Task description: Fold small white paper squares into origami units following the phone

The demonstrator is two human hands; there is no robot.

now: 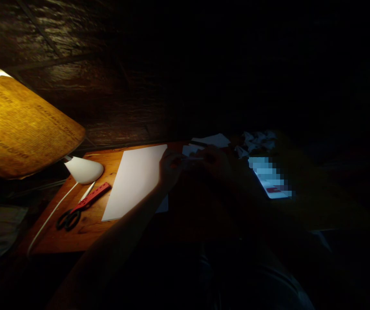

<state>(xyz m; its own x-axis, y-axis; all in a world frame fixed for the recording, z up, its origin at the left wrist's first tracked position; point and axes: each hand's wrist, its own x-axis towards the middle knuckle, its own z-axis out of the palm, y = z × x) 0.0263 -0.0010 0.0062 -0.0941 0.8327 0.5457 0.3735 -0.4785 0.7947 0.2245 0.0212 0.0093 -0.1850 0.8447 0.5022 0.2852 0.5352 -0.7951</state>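
Observation:
Over the middle of the table, my left hand [171,167] and my right hand [216,161] face each other in deep shadow. Between their closed fingertips is a small pale piece of paper [191,159], gripped from both sides. Its exact shape is too dark to make out. My left forearm crosses a large white sheet of paper [139,181] lying flat on the wood. Just behind the hands lie more loose pieces of paper [215,140], with a thin dark strip across them.
At left stands a lit lamp with a newsprint-patterned shade [26,125] and white base [84,170]. Scissors with a red blade cover [91,197] and a white pen-like stick [88,191] lie nearby. Folded paper pieces [257,141] and a glowing phone [268,178] are at right.

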